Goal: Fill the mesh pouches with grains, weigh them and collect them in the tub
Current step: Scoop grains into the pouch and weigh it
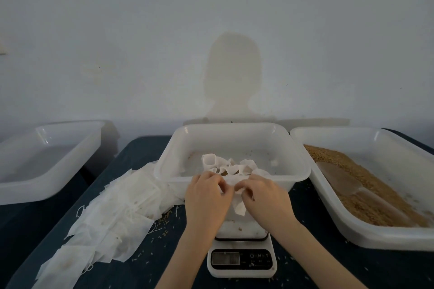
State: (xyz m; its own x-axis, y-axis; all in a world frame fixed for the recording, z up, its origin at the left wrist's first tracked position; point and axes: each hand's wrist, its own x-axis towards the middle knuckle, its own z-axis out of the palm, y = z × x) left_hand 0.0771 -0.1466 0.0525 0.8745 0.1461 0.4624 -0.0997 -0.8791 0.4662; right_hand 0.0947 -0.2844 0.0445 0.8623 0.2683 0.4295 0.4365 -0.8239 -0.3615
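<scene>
**Pouch pinched over the scale**

Both hands meeting above the scale (242, 258), left hand (206, 197) and right hand (265, 197), each grip curled and pinching one white mesh pouch (239, 206) at its top edge. Pouch hanging between them, just in front of the middle tub (232, 180), perhaps still unfilled, hard to tell. More pouches (225, 166) lying inside that tub. Stack of flat pouches (112, 216) on the bench (328, 265) at left. Grains (357, 202) and a scoop (340, 183) in the right tub (375, 239).
</scene>
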